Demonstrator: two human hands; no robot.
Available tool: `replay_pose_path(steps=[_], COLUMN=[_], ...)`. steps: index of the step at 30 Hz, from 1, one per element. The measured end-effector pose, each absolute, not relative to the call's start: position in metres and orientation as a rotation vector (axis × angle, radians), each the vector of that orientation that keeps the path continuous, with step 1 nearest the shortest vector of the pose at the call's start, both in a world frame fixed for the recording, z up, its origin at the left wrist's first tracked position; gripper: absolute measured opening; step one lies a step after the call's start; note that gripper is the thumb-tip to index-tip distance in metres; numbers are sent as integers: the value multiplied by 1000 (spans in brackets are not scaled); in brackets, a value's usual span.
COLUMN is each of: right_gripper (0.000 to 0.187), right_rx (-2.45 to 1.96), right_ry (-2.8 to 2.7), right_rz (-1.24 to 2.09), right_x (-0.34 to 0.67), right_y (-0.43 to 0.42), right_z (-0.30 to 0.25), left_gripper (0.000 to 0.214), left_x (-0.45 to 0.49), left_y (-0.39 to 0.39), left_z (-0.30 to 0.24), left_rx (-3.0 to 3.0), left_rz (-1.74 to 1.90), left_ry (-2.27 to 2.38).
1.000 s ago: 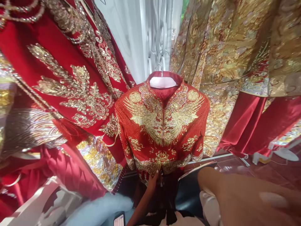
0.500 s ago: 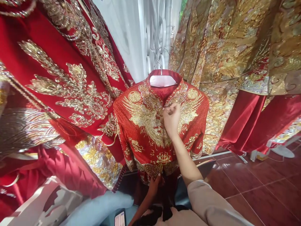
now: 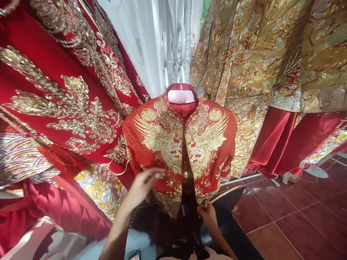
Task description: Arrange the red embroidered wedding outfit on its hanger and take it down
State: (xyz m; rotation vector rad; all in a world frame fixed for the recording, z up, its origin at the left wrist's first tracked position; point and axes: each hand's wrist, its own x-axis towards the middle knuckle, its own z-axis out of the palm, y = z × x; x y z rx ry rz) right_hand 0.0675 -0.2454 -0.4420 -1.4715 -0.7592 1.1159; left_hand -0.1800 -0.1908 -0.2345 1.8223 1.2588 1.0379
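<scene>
The left hand (image 3: 142, 184) hovered open in front of the lower left part of the red jacket with gold phoenix embroidery (image 3: 180, 144), its fingers (image 3: 155, 174) spread and loosely curved, holding nothing; whether the fingertips touched the cloth could not be told. The right hand (image 3: 208, 213) sat at the jacket's lower right hem, its fingers closed in a pinch on the edge of the fabric there. The jacket's front stood parted from the chest down, showing a dark gap between the two embroidered panels, while the stand collar at the top remained together.

The jacket hung on a pale hanger with a metal hook (image 3: 179, 77), the hook rising above the collar in front of a white curtain (image 3: 141, 43) and white ornate metalwork (image 3: 176, 36). To the left of the jacket hung a deep red garment with large gold and silver floral embroidery (image 3: 62, 97), and below that a bunched dark red satin cloth (image 3: 62, 206). To the right of the jacket hung a heavily gold-embroidered robe (image 3: 260, 65), with plain red satin fabric (image 3: 287, 144) falling beneath it. Beyond the jacket's lower right lay a floor of dark red glossy tiles (image 3: 298, 224), and a white round base (image 3: 316, 172) stood on it farther right.
</scene>
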Motion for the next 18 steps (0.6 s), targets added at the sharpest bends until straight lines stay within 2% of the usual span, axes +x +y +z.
replay_pose_path(steps=[2, 4, 6, 8, 9, 11, 12, 14, 18], right_gripper=[26, 22, 12, 25, 34, 60, 68, 69, 63], right_rx=[-1639, -1769, -1756, -1625, -1509, -1352, -1310, -1230, -1097], right_ry=[-956, -1126, -1196, -1252, -1260, -1348, -1416, -1579, -1609], right_rz=[944, 757, 476, 48, -134, -361, -385, -293, -16], right_x=[99, 133, 160, 175, 179, 182, 182, 185, 203], right_y=[-234, -217, -198, -176, -163, -135, -121, -95, -54], right_z=[-429, -394, -339, -275, -244, -194, -177, -159, -162], left_gripper=[28, 24, 43, 68, 74, 67, 56, 39, 36], left_x=[-183, -185, -186, -187, -188, -191, -194, -205, -227], left_y=[-184, -174, -156, -132, -119, -95, -86, -72, -55], left_z=[-199, -172, -156, -150, -150, -152, -153, -149, -124], left_rx=[1948, 2112, 2261, 2316, 2318, 2269, 2225, 2110, 1883], left_rz=[1544, 1878, 1917, 1847, 1828, 1869, 1909, 1962, 1850], left_ry=[1437, 1640, 1786, 1818, 1803, 1775, 1766, 1755, 1553])
